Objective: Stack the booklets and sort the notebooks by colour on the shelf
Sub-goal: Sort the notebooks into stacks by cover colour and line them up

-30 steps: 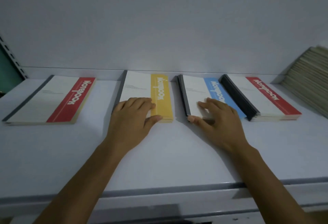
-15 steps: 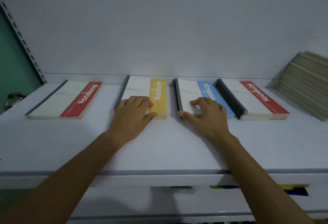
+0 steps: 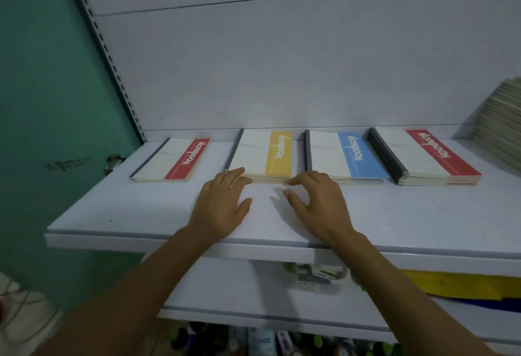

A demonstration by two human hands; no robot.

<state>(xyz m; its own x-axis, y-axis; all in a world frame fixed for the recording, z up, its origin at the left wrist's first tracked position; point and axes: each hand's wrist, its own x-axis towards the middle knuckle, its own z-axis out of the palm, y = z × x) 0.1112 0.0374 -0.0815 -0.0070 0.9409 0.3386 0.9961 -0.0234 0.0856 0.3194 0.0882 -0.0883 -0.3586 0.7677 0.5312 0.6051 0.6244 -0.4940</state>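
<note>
Four lots of notebooks lie in a row along the back of the white shelf (image 3: 141, 214): a single red-banded notebook (image 3: 173, 162) at the left, a yellow-banded pile (image 3: 265, 155), a blue-banded pile (image 3: 342, 155) and a thicker red-banded stack (image 3: 423, 155) at the right. My left hand (image 3: 222, 206) rests flat on the shelf in front of the yellow pile, fingertips at its near edge. My right hand (image 3: 315, 200) hovers with curled, spread fingers just in front of the gap between the yellow and blue piles. Neither hand holds anything.
A slanted stack of pale booklets (image 3: 501, 119) leans at the far right of the shelf. Below, a lower shelf holds a white basket (image 3: 315, 282) and yellow and blue sheets (image 3: 456, 285). A green door with a knob (image 3: 114, 161) stands at the left.
Both hands have drawn back off the yellow and blue notebooks toward the shelf's front. The camera has pulled away, showing the lower shelf and the door.
</note>
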